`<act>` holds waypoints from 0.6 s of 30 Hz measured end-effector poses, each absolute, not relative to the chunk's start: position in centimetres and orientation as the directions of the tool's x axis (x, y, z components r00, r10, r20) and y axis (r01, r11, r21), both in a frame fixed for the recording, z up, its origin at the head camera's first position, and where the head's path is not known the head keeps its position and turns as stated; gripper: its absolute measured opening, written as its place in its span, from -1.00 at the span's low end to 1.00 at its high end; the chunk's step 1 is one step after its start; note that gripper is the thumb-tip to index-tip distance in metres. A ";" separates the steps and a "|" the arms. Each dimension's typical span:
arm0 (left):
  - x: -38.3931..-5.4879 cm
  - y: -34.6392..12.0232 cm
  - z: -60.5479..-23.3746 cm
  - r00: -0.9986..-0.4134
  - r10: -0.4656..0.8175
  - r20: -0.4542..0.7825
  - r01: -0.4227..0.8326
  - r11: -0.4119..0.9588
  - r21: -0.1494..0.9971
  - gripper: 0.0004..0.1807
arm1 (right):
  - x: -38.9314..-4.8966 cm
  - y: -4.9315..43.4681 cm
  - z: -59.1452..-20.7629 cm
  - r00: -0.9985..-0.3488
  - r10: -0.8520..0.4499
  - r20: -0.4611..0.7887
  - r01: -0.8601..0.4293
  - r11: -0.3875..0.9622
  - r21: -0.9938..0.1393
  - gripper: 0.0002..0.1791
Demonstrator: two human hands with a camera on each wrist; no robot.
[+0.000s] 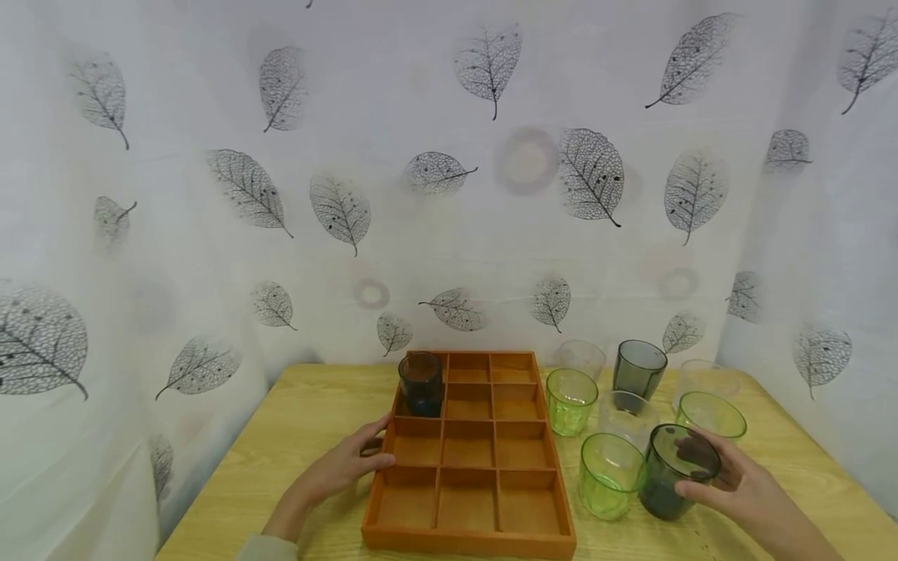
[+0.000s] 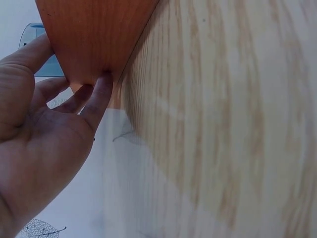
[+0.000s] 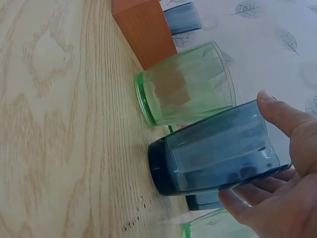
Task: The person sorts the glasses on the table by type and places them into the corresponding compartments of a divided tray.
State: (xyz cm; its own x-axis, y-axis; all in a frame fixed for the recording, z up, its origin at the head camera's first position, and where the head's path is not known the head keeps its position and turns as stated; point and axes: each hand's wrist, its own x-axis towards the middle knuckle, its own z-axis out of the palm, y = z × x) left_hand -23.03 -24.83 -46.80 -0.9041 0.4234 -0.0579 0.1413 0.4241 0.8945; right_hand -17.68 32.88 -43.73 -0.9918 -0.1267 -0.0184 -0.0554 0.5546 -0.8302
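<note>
The dark glass [image 1: 669, 475] stands to the right of the wooden box [image 1: 468, 539], near its front end. The right hand [image 1: 740, 483] holds it by the upper part, with the thumb on one side and bent fingers on the other. I cannot tell if its bottom touches the table [image 1: 231, 483]. A green glass [image 1: 609, 483] sits between it and the box.

The left hand [image 1: 344, 467] is at the left side of the box. Its fingers are loose and a bit spread, and their tips touch the side wall. They are not wrapped around anything.

The box has twelve little rooms. Another dark glass [image 1: 421, 386] stands in the left row, in the second room from the back of the box.

A second green glass [image 1: 571, 409] is just beside the right edge of the box. Farther right of the box are a third green glass [image 1: 712, 413], a third dark glass [image 1: 638, 370] and some clear glasses [image 1: 627, 421]. Behind the box hangs a white cloth [image 1: 393, 265] with gray leaves on it.
</note>
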 end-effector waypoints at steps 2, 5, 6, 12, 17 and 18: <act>-23.0 -24.8 -46.7 -0.904 0.423 -0.060 0.138 0.421 0.897 -0.15 | -17.7 32.7 -43.4 -0.994 -0.101 -0.042 -0.028 0.601 -0.799 -0.05; -22.9 -24.8 -46.7 -0.903 0.427 -0.055 0.143 0.419 0.897 -0.15 | -17.7 32.6 -43.1 -0.996 -0.074 -0.056 -0.006 0.648 -0.761 -0.01; -22.9 -24.8 -46.7 -0.902 0.428 -0.054 0.145 0.419 0.896 -0.14 | -17.7 32.7 -43.1 -0.996 -0.071 -0.057 -0.003 0.658 -0.753 -0.01; -23.0 -24.8 -46.9 -0.906 0.419 -0.062 0.136 0.426 0.894 -0.14 | -17.4 33.2 -42.9 -0.997 -0.057 -0.061 0.005 0.689 -0.725 0.01; -23.1 -24.8 -46.8 -0.910 0.410 -0.067 0.132 0.437 0.890 -0.14 | -17.0 33.5 -41.7 -0.998 -0.026 -0.057 0.024 0.690 -0.724 0.00; -23.1 -24.8 -46.8 -0.909 0.411 -0.065 0.133 0.436 0.890 -0.14 | -16.9 33.6 -41.6 -0.999 -0.023 -0.036 0.011 0.682 -0.732 -0.03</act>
State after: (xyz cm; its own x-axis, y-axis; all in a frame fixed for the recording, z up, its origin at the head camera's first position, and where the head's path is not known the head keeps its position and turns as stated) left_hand -23.14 -24.84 -46.85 -0.9093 0.4110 -0.0654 0.1330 0.4360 0.8900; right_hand -16.89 33.57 -41.57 -0.9991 -0.0229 -0.0360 0.0107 0.6817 -0.7315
